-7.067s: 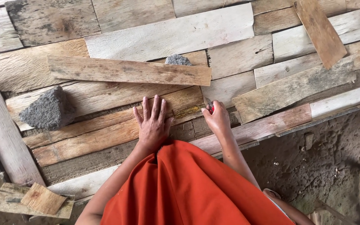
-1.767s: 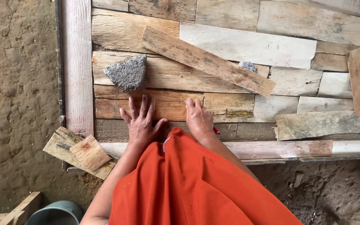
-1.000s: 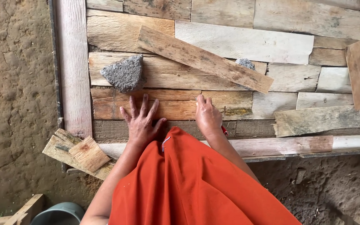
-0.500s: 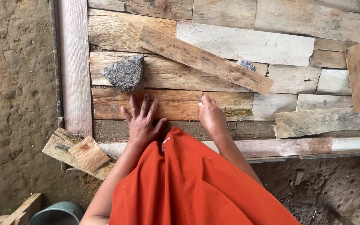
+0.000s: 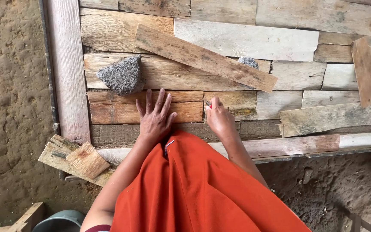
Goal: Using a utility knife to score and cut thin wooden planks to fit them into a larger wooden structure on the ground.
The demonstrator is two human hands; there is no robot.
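Orange-brown plank (image 5: 144, 107) runs left-right under my flat, spread left hand (image 5: 154, 118); right hand (image 5: 219, 120), nearer its right end seam, pinches a small red-tipped marker (image 5: 210, 105) there.

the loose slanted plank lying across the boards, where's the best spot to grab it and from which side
Probably the lower right end of the slanted plank. It lies loose and tilted over the boards, and that end sits nearest the right hand. Come from the right, fingers across its narrow width; the small grey stone crowds its upper edge.
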